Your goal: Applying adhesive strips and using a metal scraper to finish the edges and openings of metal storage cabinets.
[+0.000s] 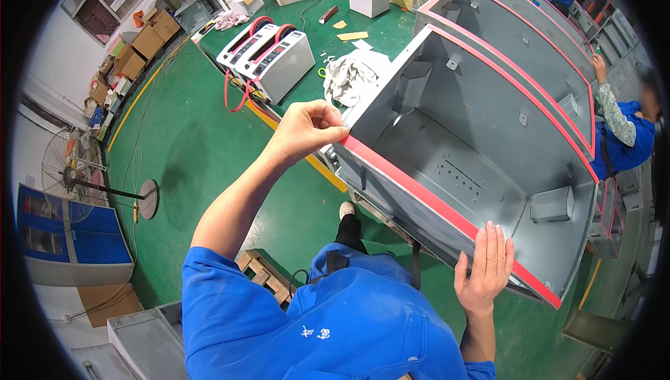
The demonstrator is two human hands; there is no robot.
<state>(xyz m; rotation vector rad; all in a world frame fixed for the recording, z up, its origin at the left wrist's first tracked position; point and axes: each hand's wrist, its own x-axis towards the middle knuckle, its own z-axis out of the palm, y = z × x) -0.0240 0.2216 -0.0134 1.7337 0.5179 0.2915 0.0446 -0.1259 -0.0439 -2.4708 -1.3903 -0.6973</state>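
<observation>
A grey sheet-metal box [436, 146] lies in front of me with its open side up. Red tape [412, 182] runs along its near rim from the left corner to the right corner. At the left corner my left hand [307, 129] pinches the tape's end between thumb and fingers. My right hand [485, 268] lies over the same rim farther right, fingers stretched out flat on the tape. Inside the box are a bent bracket, a row of holes and small fixing tabs. Its far and right rims also carry red strips.
Two white tape dispensers [276, 62] with red rolls stand on the green-topped table, beside a crumpled white cloth [356, 76]. More grey boxes [516, 38] with red rims stand behind mine. A co-worker in blue [621, 139] is at the right. A standing fan [70, 174] is at left.
</observation>
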